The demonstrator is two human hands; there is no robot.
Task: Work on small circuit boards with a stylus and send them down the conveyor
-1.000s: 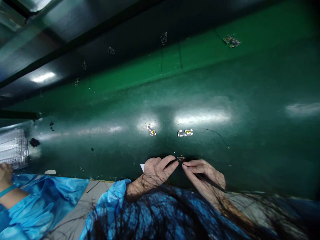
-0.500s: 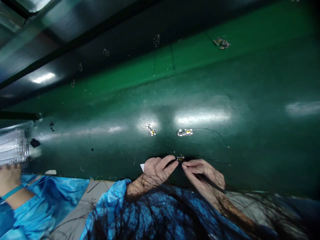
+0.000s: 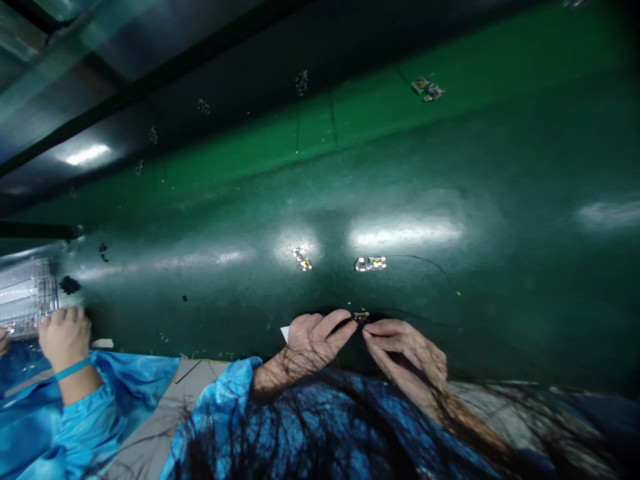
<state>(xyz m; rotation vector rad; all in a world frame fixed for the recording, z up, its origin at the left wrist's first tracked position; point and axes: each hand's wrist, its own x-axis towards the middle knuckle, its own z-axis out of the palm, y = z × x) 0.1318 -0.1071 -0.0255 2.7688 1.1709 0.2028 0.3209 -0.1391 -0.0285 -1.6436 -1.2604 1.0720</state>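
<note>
The person wears a loose, bright-blue garment of thin, glossy cloth (image 3: 300, 417). Its wrinkled left sleeve (image 3: 219, 393) ends in a gathered cuff (image 3: 250, 367) above the wrist, the left hand (image 3: 313, 337) and the right hand (image 3: 410, 343) both bare. Long, fine, dark strands of hair (image 3: 370, 447) fall over the front, thickest at the middle, with wisps crossing both forearms (image 3: 455, 410).

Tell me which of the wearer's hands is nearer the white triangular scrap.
Left. The left hand is close beside the white scrap; the right hand is farther off, beyond the small circuit board.
</note>
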